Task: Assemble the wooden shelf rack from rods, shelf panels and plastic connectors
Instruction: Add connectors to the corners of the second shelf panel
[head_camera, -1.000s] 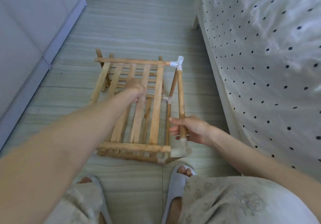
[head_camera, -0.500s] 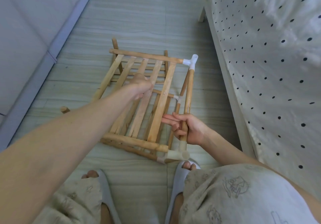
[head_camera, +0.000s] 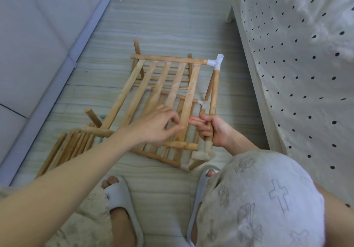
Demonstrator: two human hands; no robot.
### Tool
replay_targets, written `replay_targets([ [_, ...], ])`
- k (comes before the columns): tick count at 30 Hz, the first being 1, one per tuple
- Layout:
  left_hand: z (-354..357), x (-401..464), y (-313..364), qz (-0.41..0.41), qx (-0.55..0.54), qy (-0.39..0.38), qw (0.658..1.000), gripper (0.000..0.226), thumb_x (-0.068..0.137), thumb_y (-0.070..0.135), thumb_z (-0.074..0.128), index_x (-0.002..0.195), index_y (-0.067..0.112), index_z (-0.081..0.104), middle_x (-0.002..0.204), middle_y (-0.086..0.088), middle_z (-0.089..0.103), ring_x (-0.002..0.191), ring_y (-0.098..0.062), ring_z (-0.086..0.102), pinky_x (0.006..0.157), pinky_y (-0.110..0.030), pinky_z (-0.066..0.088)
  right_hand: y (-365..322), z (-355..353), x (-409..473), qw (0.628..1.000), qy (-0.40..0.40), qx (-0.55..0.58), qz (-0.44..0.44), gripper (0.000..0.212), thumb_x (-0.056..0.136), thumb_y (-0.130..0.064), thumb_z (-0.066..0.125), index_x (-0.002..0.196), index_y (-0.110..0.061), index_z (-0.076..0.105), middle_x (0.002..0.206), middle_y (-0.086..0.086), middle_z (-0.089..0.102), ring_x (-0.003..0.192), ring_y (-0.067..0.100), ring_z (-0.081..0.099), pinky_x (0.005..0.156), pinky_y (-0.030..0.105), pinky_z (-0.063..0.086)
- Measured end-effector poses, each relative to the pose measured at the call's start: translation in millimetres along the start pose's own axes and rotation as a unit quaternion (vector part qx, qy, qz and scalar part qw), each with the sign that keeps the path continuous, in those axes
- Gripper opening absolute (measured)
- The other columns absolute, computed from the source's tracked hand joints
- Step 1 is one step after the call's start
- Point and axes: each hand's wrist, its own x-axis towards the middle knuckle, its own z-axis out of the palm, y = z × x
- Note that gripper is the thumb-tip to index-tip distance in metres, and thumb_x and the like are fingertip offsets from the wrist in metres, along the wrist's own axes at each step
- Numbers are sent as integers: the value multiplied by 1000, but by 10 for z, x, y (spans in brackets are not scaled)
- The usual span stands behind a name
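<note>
From the head camera, the half-built wooden rack (head_camera: 168, 101) lay on the pale striped floor (head_camera: 172, 26) in front of the person's knees, its upper slatted shelf panel (head_camera: 162, 85) tilted up toward the far end. A long rod (head_camera: 168, 59) ran across the far edge of that panel into a white plastic connector (head_camera: 217, 61) at the far right corner. From this connector a side rod (head_camera: 214, 95) came back toward the person and ended in a second, cream-coloured connector (head_camera: 204, 153) near the right foot.

The right hand (head_camera: 214, 130) held the side rod near its lower end, fingers curled round the wood, with the index and middle fingers reaching out to the left. The left hand (head_camera: 159, 126) hovered over the near part of the shelf panel, fingers loosely bent with the thumb close to the fingertips; it was blurred, and it seemed to hold nothing, though I could not be sure it was clear of the slats.

A lower shelf panel (head_camera: 168, 152) showed beneath the upper one. To the left, another slatted panel (head_camera: 67, 149) lay flat on the floor, and a short rod (head_camera: 93, 117) stood up at a slant just beside it. Grey slippers (head_camera: 122, 202) showed at the bottom, a spotted bedspread (head_camera: 298, 64) hung at the right, and a pale cabinet (head_camera: 38, 36) stood at the left.
</note>
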Motion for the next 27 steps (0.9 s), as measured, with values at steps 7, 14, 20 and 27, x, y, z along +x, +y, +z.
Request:
replay_targets([
  [7,229,-194,71,122,113,8,986,29,90,45,51,101,18,55,94,2,57,111,-18,44,110,-33,25,-161,19,-19,994,64,-78,-45,25,101,-23,38,99,-2,51,84,12,66,29,2,33,28,11,23],
  [14,340,122,455,115,92,-6,989,17,99,35,41,92,24,30,72,5,47,76,-15,46,108,-30,26,-428,-257,-493,918,178,-342,-90,36,95,-42,48,109,-10,58,99,4,67,91,20,60,88,35,48],
  [20,444,327,670,125,129,18,984,20,101,33,35,106,15,42,78,-1,56,83,-23,53,101,-33,31,-126,-483,-698,846,226,-441,-197,36,98,-26,45,130,-10,50,111,5,58,98,18,54,84,31,44],
  [27,386,422,609,118,205,-5,972,17,102,31,35,112,18,40,87,-5,63,88,-24,55,97,-32,32,-199,-596,-630,752,307,-500,-299,36,102,-19,30,111,2,58,89,9,58,86,20,54,71,24,36],
])
